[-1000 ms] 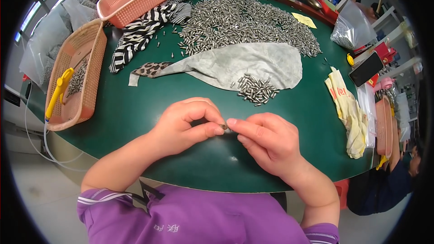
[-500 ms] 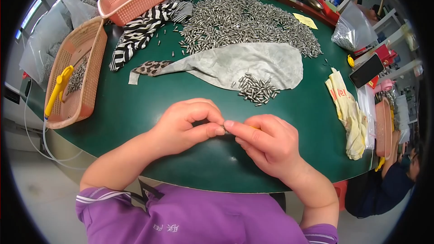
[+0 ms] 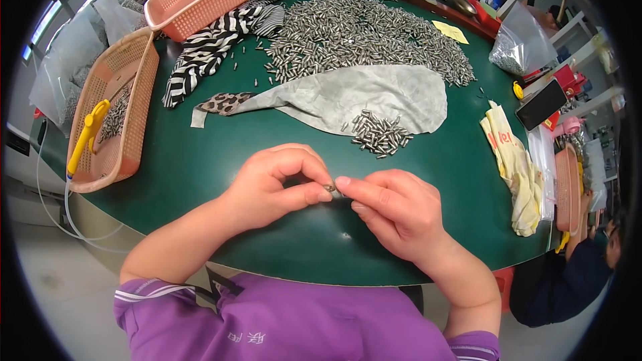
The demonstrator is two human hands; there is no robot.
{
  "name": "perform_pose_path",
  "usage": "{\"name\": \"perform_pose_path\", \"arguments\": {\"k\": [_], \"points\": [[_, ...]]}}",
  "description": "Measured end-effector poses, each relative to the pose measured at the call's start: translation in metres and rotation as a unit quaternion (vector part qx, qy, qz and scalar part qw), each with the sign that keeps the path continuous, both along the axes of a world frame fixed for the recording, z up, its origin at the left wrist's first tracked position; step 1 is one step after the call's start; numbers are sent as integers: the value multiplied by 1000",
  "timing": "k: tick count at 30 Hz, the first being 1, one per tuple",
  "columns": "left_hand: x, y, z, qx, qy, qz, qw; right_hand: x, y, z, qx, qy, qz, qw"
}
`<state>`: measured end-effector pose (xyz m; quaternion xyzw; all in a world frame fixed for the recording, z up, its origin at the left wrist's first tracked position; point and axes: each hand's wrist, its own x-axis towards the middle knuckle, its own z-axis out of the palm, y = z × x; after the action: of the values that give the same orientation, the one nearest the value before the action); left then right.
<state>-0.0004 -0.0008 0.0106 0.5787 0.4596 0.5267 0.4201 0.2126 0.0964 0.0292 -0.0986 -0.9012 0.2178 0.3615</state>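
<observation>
Small metallic piece (image 3: pixel 330 188): pinched between thumb and index fingertip of bare left hand (image 3: pixel 266 182). Bare right hand (image 3: pixel 404 210): index fingertip just right of piece; cannot tell whether gripping. Beyond hands: small heap of silver cylindrical metal parts (image 3: pixel 380 136), partly on grey cloth (image 3: pixel 364 90).

Green table (image 3: pixel 180 184) under heaped metal parts (image 3: pixel 368 33), grey cloth (image 3: pixel 381 90) and striped cloth (image 3: pixel 200 57)

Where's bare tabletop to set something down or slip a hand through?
Bare green tabletop: left, between the peach basket holding the yellow tool and left hand; right, between the right hand and pale yellow cloth. Crowded: far side, with the big metal-part heap, striped cloth and grey cloth.
</observation>
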Motion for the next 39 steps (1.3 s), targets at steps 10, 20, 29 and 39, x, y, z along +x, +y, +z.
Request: {"name": "perform_pose_path", "arguments": {"k": [10,20,29,39], "points": [[-2,1,4,32,77,-12,996,0,0,1,-3,-12,19,1000],[5,1,2,-57,28,-77,995,2,1,4,69,-45,-20,996],[-1,1,2,-18,29,-38,999,1,0,3,-56,-7,26,998],[1,1,2,-17,17,-18,1000,0,-2,3,-64,-14,32,997]]}}
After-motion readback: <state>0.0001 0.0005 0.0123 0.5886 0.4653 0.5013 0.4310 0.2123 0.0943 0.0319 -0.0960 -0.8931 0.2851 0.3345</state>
